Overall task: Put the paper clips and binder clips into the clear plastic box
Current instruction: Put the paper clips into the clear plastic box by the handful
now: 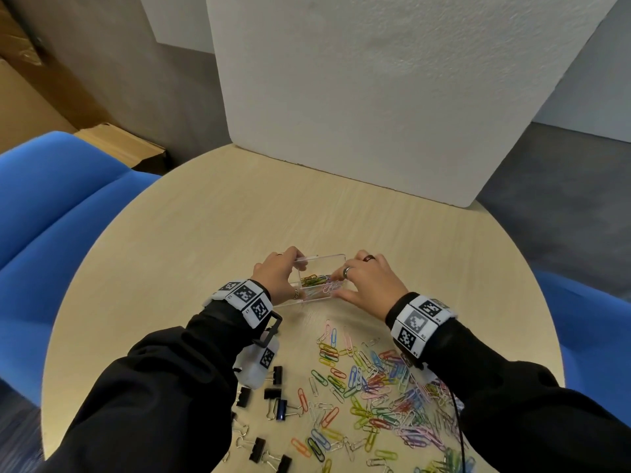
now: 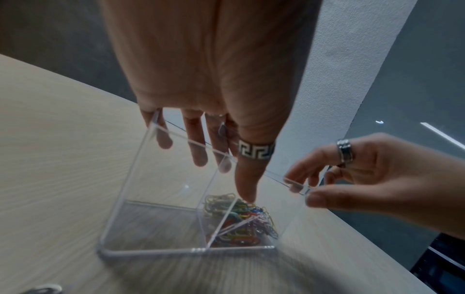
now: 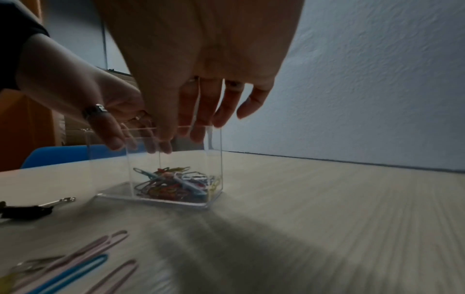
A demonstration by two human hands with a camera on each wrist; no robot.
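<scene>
Steadies the clear plastic box (image 1: pixel 324 257) near the middle of the round table (image 1: pixel 307 206) with both hands, probably to keep so light a thing from sliding or tipping during loading. Clamps the left hand (image 1: pixel 276 274) on the box's 9 o'clock side, fingers (image 2: pixel 198 143) curled behind the far wall, ringed thumb (image 2: pixel 247 179) reaching down inside. Pinches the rim at the 3 o'clock corner with the right hand (image 1: pixel 368 285), thumb outside, fingertips just over the edge; carries no clip that shows.

Holds a small tangle of coloured paper clips (image 1: pixel 316 280) in the right-hand compartment only, the left one looking bare. Leaves most of the job undone: loose paper clips (image 1: pixel 382 397) heaped at 5 o'clock of the box, black binder clips (image 1: pixel 273 394) scattered at 7 o'clock, under the forearms. Leans a white foam board (image 1: pixel 375 97) at 12 o'clock, well apart; blue chair (image 1: pixel 51 199) at 9 o'clock. Blocks nothing between heap and box.
</scene>
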